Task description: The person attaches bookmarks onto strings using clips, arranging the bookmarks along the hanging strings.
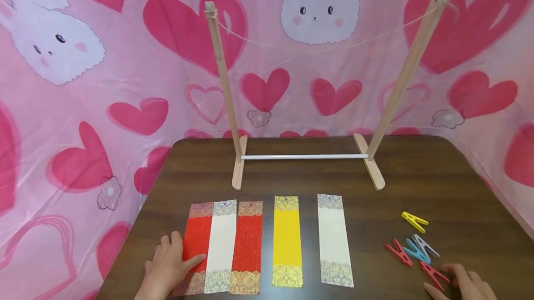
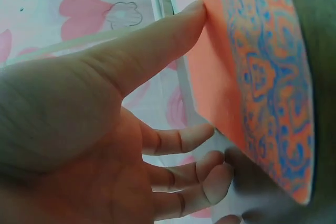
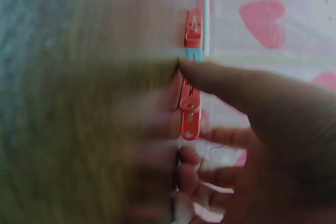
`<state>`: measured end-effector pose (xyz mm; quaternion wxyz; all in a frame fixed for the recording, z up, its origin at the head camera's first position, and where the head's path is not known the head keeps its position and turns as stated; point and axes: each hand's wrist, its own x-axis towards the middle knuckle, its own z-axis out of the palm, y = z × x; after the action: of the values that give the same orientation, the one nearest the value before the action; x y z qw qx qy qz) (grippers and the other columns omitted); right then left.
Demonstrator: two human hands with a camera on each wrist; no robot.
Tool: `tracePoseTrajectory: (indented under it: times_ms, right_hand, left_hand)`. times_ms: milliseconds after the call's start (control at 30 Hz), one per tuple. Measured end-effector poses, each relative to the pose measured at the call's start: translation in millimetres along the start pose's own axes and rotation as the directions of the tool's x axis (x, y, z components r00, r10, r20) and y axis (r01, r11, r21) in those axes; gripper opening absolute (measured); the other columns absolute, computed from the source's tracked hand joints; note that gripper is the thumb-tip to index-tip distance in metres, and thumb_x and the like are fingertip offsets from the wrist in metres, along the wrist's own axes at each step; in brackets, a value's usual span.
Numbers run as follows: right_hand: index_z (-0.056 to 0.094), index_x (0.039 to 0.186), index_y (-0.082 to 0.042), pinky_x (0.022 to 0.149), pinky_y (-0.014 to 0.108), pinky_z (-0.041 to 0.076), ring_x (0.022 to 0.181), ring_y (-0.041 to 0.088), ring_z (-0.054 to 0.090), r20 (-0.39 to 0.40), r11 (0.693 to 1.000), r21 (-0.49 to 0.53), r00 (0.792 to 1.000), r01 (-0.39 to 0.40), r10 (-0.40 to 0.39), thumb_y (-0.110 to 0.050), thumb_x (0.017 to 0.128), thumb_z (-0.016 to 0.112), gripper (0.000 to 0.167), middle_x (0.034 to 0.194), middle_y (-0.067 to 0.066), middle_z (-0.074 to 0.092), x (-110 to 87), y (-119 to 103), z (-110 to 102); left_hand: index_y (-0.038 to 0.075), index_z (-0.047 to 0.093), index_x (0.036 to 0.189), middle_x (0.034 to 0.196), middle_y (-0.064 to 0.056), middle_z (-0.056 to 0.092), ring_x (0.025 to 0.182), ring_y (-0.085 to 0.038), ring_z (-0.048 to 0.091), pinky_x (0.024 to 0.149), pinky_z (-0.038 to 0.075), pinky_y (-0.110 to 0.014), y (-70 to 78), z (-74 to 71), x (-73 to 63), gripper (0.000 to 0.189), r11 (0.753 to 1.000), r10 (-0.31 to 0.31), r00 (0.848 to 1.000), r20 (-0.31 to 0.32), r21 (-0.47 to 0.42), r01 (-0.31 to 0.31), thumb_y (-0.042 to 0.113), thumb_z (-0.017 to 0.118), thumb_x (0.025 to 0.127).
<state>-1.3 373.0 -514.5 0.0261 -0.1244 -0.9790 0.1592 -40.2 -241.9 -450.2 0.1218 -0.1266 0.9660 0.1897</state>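
Observation:
My left hand rests at the left edge of a red strip with a patterned lace-like border. Its thumb touches the strip's face, and the other fingers lie beside the edge, as the left wrist view shows. A white strip and a second red strip lie close alongside. Farther right are a yellow strip and another white strip. My right hand is on the table, with thumb and fingers spread about a red clothespin, not gripping it.
Another red clothespin, a blue clothespin, a grey clothespin and a yellow clothespin lie on the right of the table. Behind the strips stands a wooden frame with a sagging string between its posts.

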Motion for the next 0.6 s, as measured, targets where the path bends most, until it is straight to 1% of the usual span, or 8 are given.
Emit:
tracePoseTrajectory:
  times_ms: [67,133,167,233,300,400,500,600]
  right_hand:
    - [0.060,0.106,-0.003,0.056,0.029,0.035,0.066,0.010,0.043,-0.041,0.991,0.048,0.992,0.121,-0.119,-0.043,0.070,0.089,0.061,0.075,0.005,0.049,-1.6,7.0,1.0]
    - [0.060,0.106,-0.007,0.054,0.025,0.029,0.064,0.002,0.035,-0.071,0.976,0.086,0.979,0.199,-0.193,-0.035,0.070,0.090,0.055,0.075,0.002,0.046,-3.3,12.6,2.1]
    - [0.060,0.106,-0.009,0.053,0.024,0.029,0.064,0.000,0.033,-0.081,0.970,0.102,0.974,0.220,-0.212,-0.032,0.069,0.091,0.054,0.076,0.002,0.045,-2.7,14.0,2.7]
    - [0.059,0.104,-0.011,0.053,0.024,0.027,0.064,-0.002,0.031,-0.111,0.962,0.120,0.967,0.244,-0.231,-0.029,0.067,0.092,0.052,0.075,0.001,0.043,-2.6,16.0,4.6]
    - [0.058,0.101,-0.011,0.053,0.023,0.028,0.064,-0.003,0.032,-0.133,0.955,0.139,0.960,0.263,-0.245,-0.025,0.067,0.092,0.050,0.075,-0.001,0.043,-1.7,17.4,5.7]
    - [0.059,0.097,-0.010,0.052,0.023,0.029,0.063,-0.004,0.033,-0.178,0.938,0.172,0.946,0.299,-0.269,-0.016,0.064,0.092,0.048,0.073,-0.006,0.042,-0.1,19.0,6.4]
    - [0.059,0.095,-0.009,0.051,0.023,0.029,0.063,-0.005,0.033,-0.208,0.927,0.188,0.936,0.323,-0.284,-0.013,0.062,0.092,0.047,0.073,-0.013,0.040,0.4,21.0,5.9]
    - [0.060,0.094,-0.009,0.052,0.023,0.029,0.063,-0.005,0.033,-0.220,0.928,0.185,0.934,0.322,-0.281,-0.012,0.061,0.093,0.047,0.074,-0.015,0.038,-0.4,21.7,5.9]
  left_hand:
    - [-0.004,0.042,0.110,0.092,-0.016,0.046,0.086,-0.033,0.048,0.061,0.043,-0.051,-2.1,-0.2,-0.4,0.084,1.000,-0.003,1.000,-0.004,-0.025,0.003,0.057,0.084,0.069]
    - [-0.004,0.042,0.111,0.092,-0.016,0.046,0.086,-0.032,0.048,0.060,0.044,-0.048,-4.2,-0.2,-1.9,0.082,0.998,-0.021,1.000,-0.008,-0.051,0.020,0.052,0.086,0.069]
    - [-0.004,0.042,0.110,0.090,-0.016,0.045,0.084,-0.032,0.048,0.060,0.045,-0.047,-6.8,-0.1,-4.1,0.081,0.997,-0.034,0.999,-0.010,-0.065,0.033,0.050,0.087,0.070]
    - [-0.005,0.042,0.107,0.087,-0.016,0.045,0.081,-0.031,0.048,0.060,0.045,-0.046,-10.9,0.3,-8.3,0.078,0.994,-0.062,0.998,-0.017,-0.087,0.060,0.047,0.087,0.070]
    - [-0.005,0.044,0.102,0.083,-0.016,0.046,0.077,-0.031,0.050,0.061,0.046,-0.047,-13.3,0.3,-11.2,0.074,0.991,-0.086,0.996,-0.018,-0.101,0.083,0.046,0.087,0.071]
    - [-0.003,0.050,0.095,0.079,-0.014,0.051,0.073,-0.030,0.053,0.064,0.047,-0.050,-13.8,-0.6,-12.8,0.065,0.988,-0.112,0.994,-0.010,-0.112,0.110,0.045,0.087,0.072]
    - [0.000,0.055,0.090,0.079,-0.012,0.055,0.073,-0.029,0.055,0.065,0.048,-0.051,-13.6,-1.2,-12.6,0.058,0.988,-0.105,0.994,-0.006,-0.117,0.103,0.043,0.087,0.071]
    - [0.001,0.051,0.091,0.077,-0.009,0.051,0.072,-0.027,0.053,0.064,0.047,-0.047,-15.2,-1.5,-13.4,0.058,0.988,-0.082,0.997,-0.001,-0.133,0.081,0.041,0.088,0.071]
